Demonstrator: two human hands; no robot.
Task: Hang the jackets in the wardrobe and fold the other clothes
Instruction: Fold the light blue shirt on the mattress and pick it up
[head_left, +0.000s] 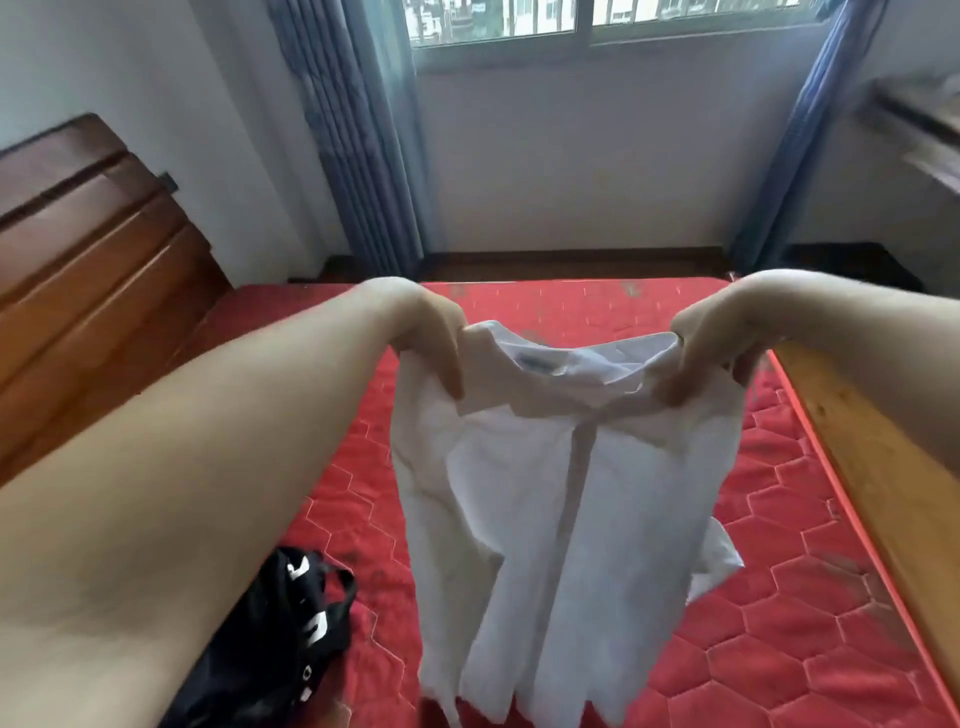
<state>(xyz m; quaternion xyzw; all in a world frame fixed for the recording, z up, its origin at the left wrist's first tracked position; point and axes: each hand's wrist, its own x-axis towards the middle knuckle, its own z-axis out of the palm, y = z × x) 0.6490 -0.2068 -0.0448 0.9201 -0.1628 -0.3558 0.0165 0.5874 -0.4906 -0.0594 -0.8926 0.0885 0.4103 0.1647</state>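
White shirt (550, 493) hangs lengthwise straight below both pinching hands, left hand (431, 332) and right hand (717, 343) gripping its shoulders, probably equally near.

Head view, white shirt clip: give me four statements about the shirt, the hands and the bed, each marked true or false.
1. Both hands, left hand and right hand, hold the white shirt at its shoulders. True.
2. The shirt lies folded flat on the red mattress. False: it hangs in the air above it.
3. A black garment lies on the mattress beside the left arm. True.
4. The curtains cover the window. False: they are drawn aside.
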